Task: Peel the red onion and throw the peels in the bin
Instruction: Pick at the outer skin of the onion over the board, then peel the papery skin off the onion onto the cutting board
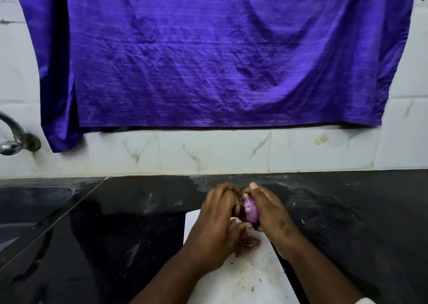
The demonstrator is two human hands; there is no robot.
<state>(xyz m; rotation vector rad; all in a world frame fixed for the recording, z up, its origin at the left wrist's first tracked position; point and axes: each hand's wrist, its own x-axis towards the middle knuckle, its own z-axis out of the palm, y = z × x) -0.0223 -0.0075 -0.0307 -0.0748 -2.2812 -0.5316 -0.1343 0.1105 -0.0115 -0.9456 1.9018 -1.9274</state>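
A red onion (249,210), partly peeled with shiny purple flesh showing, is held between both hands above a white cutting board (245,278). My right hand (269,213) wraps its right side, thumb on top. My left hand (216,220) grips the left side, its fingers on dark dry skin at the onion's top. Loose reddish peels (249,242) lie on the board just below the hands. No bin is in view.
The board sits on a black stone counter (115,222) with small peel scraps scattered at right. A sink basin (34,199) and a metal tap (14,139) are at far left. A purple cloth (208,55) hangs on the tiled wall behind.
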